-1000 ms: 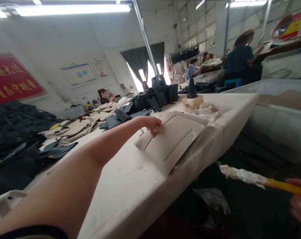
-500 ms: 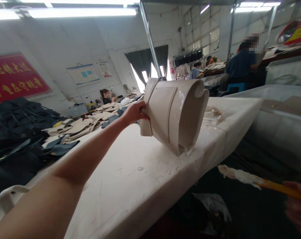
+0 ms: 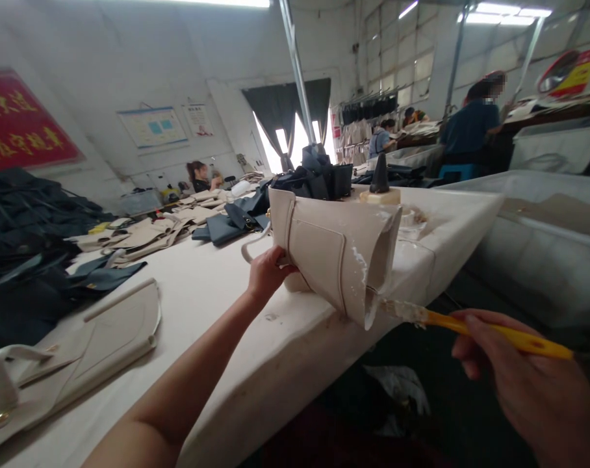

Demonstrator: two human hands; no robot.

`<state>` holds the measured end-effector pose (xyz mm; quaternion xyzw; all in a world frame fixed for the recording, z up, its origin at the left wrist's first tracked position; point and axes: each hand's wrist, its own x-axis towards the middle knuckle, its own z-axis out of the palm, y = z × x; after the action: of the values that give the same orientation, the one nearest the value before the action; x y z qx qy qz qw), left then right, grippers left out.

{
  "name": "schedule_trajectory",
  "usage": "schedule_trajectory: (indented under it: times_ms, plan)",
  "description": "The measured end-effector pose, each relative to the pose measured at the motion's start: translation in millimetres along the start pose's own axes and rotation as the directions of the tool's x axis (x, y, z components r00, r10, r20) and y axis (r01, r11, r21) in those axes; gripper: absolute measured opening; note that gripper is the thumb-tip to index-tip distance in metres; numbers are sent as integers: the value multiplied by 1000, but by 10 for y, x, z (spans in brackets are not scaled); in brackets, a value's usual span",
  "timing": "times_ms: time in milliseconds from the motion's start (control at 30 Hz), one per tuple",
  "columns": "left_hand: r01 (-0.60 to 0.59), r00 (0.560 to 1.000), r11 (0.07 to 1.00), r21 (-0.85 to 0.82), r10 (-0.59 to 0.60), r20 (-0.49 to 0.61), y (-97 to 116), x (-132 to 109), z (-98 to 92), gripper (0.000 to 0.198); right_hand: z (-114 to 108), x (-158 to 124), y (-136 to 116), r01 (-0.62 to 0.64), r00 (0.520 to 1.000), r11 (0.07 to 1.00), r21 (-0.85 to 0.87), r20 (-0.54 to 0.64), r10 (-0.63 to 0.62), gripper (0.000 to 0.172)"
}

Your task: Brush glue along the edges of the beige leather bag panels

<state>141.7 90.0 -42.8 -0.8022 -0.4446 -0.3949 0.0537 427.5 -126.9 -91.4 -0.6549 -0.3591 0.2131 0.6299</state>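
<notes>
holding a cream bag panel [image 3: 331, 257] up off the worktop [image 3: 217, 305], the left hand [image 3: 268, 273] now grips it at its near end, fingers wrapped around the edge beside a looped handle. half a second ago the panel was swung high and curled over, well above the worktop edge; a second ago it lay flat with the hand only resting on it. now it has come lower and nearer, curled into a cone whose open, glue-smeared end points toward the right hand [image 3: 533, 383]. that hand has also risen into view and closed in: it is shut around a yellow-handled brush [image 3: 470, 323], whose white, paste-laden tip touches the panel's lower open edge. judging by that contact, the lifting and turning seem finished and glue is being laid along the folded rim.

the left arm is stretched forward and slightly bent, wrist level, palm turned inward to the panel. the right hand sits low and to the right of the panel, off the worktop's edge, knuckles up, with the brush running leftward and slightly upward.

left of the panel, another cream bag piece [image 3: 75, 351] lies flat on the worktop. behind the panel stand dark bag parts [image 3: 319, 179] and a black cone-tipped pot [image 3: 380, 185]. beyond the panel, other people sit at far worktops.
</notes>
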Motion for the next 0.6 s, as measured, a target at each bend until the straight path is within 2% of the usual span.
schedule_trajectory:
  times_ms: [200, 367, 433, 500, 567, 600]
  plan:
    - [-9, 998, 1000, -26, 7, -64, -53, -99, -13, 38, 268, 193, 69, 221, 968, 974, -44, 127, -214, 47]
    - [-10, 997, 996, -90, 3, -82, -119, -141, 2, 39, 316, 230, 268, 306, 936, 948, -89, 211, -282, 37]
    - [0, 996, 995, -102, -9, -92, -136, -157, 11, 38, 306, 151, 292, 395, 893, 913, -103, 274, -356, 32]
    - [6, 995, 994, -110, -17, -96, -140, -171, 15, 37, 302, 63, 282, 512, 828, 851, -114, 328, -454, 28]
    - [-2, 995, 993, -120, -10, -97, -134, -178, 11, 37, 304, 13, 260, 595, 782, 794, -125, 320, -535, 24]
    - [-9, 995, 992, -125, -3, -96, -128, -179, 7, 37, 305, 10, 252, 605, 780, 785, -134, 297, -550, 23]
